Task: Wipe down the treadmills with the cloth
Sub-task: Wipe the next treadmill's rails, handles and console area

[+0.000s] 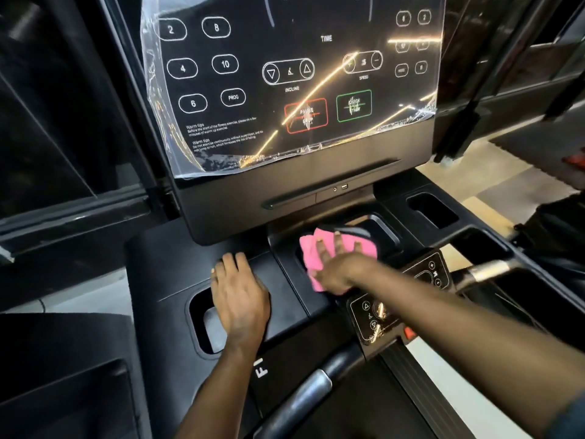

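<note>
the right hand (340,269) lies flat with fingers spread and straight, pressing the pink cloth (308,250) onto the rim of the centre tray (384,231) of the treadmill console (316,175). the cloth lies under the palm, bunched out past the fingertips; blur may hide a thumb hold. the left hand (240,299) rests open on the console, empty, likely as a brace.

Black treadmill console tray (164,264) has a pink cloth (308,248) in its middle recess. Left hand (242,296) rests flat just beside it.
</note>
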`<action>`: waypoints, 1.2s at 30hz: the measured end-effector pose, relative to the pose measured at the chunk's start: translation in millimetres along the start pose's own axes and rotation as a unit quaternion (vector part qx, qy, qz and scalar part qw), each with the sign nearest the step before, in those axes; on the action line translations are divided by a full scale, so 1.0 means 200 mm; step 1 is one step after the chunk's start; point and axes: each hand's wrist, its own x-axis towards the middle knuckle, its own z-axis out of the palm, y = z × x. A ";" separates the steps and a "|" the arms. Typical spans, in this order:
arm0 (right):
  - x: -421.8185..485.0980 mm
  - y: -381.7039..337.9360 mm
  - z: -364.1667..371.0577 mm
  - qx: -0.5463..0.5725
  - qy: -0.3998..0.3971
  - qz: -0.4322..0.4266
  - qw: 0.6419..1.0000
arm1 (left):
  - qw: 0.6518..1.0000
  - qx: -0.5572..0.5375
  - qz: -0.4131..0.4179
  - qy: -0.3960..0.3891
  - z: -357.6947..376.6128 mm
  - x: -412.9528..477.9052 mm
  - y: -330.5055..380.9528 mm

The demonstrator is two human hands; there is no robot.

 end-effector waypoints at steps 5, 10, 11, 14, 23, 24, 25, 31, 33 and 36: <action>0.05 0.40 -0.21 -0.004 -0.007 0.081 0.997 | 1.000 -0.001 -0.004 0.003 -0.01 0.00 0.01; -0.06 0.19 -0.22 0.028 0.007 0.048 0.998 | 1.000 -0.001 -0.010 -0.001 0.00 0.00 0.01; -0.08 0.10 -0.18 -0.011 -0.003 0.010 1.000 | 1.000 -0.001 -0.010 -0.002 0.00 0.00 0.01; -0.11 -0.13 -0.03 0.002 -0.061 0.001 0.998 | 1.000 -0.002 -0.012 0.004 0.00 0.01 0.01; -0.14 0.23 -0.23 -0.088 -0.061 -0.022 0.994 | 1.000 -0.010 -0.007 0.018 0.01 0.00 0.00; -0.15 0.20 -0.23 -0.087 -0.062 -0.026 0.994 | 1.000 -0.007 -0.009 0.018 0.01 0.00 0.01; -0.19 0.15 -0.21 -0.094 -0.050 -0.050 0.993 | 1.000 -0.006 -0.009 0.018 0.01 0.00 0.01; -0.32 -0.03 -0.11 0.008 -0.044 -0.058 0.997 | 1.000 -0.002 -0.007 0.016 0.01 0.00 0.00; -0.31 0.04 -0.17 0.016 -0.046 -0.036 0.998 | 1.000 -0.006 -0.004 0.015 0.01 0.00 0.00; -0.31 0.09 -0.25 -0.082 -0.018 -0.045 0.995 | 1.000 -0.002 -0.003 0.007 0.00 0.00 0.00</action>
